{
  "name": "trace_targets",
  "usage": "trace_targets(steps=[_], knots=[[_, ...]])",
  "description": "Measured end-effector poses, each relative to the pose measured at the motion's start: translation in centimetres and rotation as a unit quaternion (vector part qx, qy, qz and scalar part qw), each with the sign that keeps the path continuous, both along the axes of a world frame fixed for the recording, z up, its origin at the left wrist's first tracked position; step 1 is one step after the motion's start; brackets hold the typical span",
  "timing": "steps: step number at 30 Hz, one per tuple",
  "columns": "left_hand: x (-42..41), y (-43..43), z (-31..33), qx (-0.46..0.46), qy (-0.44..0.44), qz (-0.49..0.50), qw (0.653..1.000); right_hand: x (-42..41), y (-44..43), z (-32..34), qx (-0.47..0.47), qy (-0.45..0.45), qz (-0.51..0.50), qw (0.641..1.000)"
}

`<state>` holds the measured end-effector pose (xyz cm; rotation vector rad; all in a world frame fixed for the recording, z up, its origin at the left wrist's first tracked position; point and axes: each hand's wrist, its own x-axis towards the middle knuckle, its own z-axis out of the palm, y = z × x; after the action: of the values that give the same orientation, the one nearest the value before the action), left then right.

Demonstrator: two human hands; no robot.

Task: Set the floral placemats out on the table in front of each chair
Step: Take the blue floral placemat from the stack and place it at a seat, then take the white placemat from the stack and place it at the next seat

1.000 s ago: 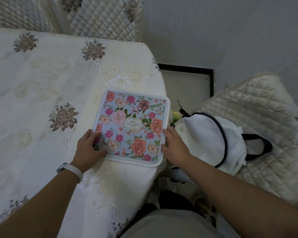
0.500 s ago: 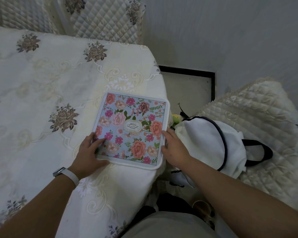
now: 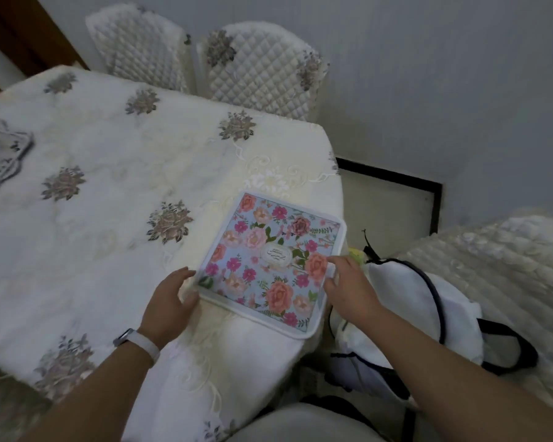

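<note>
A square floral placemat (image 3: 270, 261), blue with pink and orange roses and a white border, lies flat near the table's right edge on the embroidered white tablecloth (image 3: 109, 199). My left hand (image 3: 170, 303) rests at the mat's near-left corner, fingers spread and touching its edge. My right hand (image 3: 348, 287) lies on the mat's right edge, fingertips pressing the border. Neither hand lifts the mat. Another mat-like shape with a dark outline (image 3: 4, 161) shows blurred at the far left of the table.
Two quilted white chair backs (image 3: 256, 68) stand at the table's far side. To my right, a quilted chair (image 3: 498, 282) holds a white bag with black straps (image 3: 422, 311). A grey wall and a dark-framed floor panel (image 3: 393, 199) lie behind.
The view has tilted up and pulled back, showing more of the far chairs. My left hand slid from on top of the mat's corner to its edge. The mat stays in place.
</note>
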<state>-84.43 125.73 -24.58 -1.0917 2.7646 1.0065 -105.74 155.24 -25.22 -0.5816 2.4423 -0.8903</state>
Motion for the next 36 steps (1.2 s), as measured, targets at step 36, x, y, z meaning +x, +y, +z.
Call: trace_targets(steps=[36], knots=[[54.2, 4.9, 13.1, -0.247, -0.078, 0.302, 0.917, 46.6, -25.3, 14.8, -0.109, 0.231, 0.603, 0.755]])
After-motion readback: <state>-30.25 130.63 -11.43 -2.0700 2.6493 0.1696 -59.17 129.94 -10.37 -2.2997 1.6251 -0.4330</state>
